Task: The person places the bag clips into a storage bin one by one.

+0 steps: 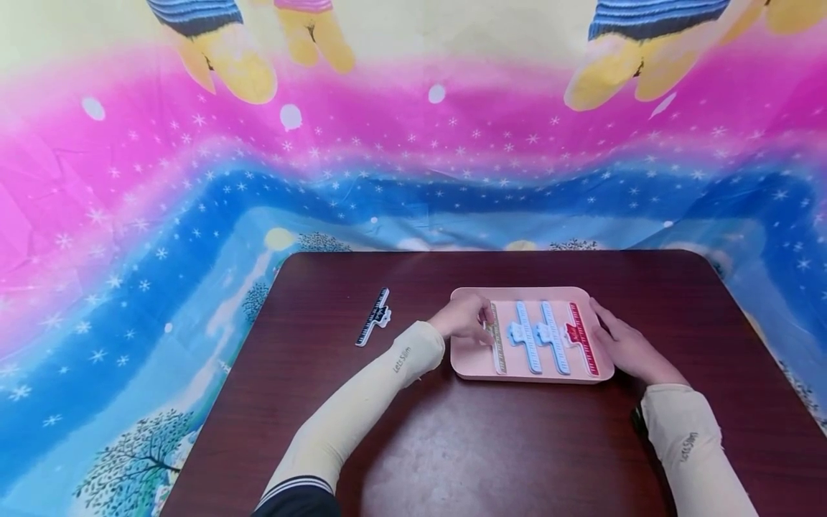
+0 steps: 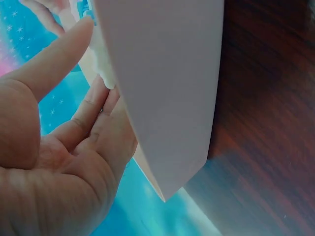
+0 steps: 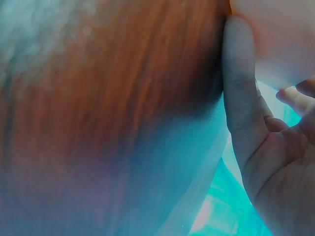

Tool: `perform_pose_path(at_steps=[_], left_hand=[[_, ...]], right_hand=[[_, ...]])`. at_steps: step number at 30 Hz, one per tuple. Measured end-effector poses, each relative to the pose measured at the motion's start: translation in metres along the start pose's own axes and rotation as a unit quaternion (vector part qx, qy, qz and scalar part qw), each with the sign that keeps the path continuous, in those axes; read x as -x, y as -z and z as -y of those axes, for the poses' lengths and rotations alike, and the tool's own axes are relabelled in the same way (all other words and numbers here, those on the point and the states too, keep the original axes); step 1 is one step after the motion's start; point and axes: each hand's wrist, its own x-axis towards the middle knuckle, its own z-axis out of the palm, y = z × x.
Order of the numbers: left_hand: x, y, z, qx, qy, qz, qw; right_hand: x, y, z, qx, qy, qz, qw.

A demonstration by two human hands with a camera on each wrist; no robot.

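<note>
Item: shallow pink plastic tray [image 1: 526,293], mid-surface toward the far edge, holding four ruler-like clips. I judge it light, stiff, slippery. My left hand [image 1: 462,319] pinches the yellow clip [image 1: 497,343]; right hand [image 1: 625,345] lies flat against the tray's right rim, the best hold.

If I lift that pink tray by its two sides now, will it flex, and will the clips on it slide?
The pink tray looks thin-walled and shallow, so probably light and slightly flexible. Four long clips lie loose in it side by side, so tilting would likely slide them. The left hand and right hand flank it, which should keep it level.
</note>
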Motion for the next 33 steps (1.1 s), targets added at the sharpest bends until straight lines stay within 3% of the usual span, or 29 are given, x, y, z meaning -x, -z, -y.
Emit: perform_pose_path(at_steps=[15, 24, 29, 33], left_hand=[[-0.006, -0.006, -0.002, -0.028, -0.002, -0.004, 0.9996], [-0.001, -0.002, -0.006, -0.025, -0.005, -0.004, 0.9997], [0.006, 0.007, -0.002, -0.032, -0.013, -0.032, 0.9989], [0.014, 0.018, 0.007, -0.016, 0.003, -0.054, 0.9984]], right_hand=[[0.000, -0.001, 0.001, -0.001, -0.002, -0.001, 1.000], [0.001, 0.000, 0.004, 0.013, 0.010, -0.010, 1.000], [0.003, 0.001, 0.006, 0.012, 0.000, -0.007, 1.000], [0.003, 0.001, 0.006, 0.010, -0.002, -0.005, 1.000]])
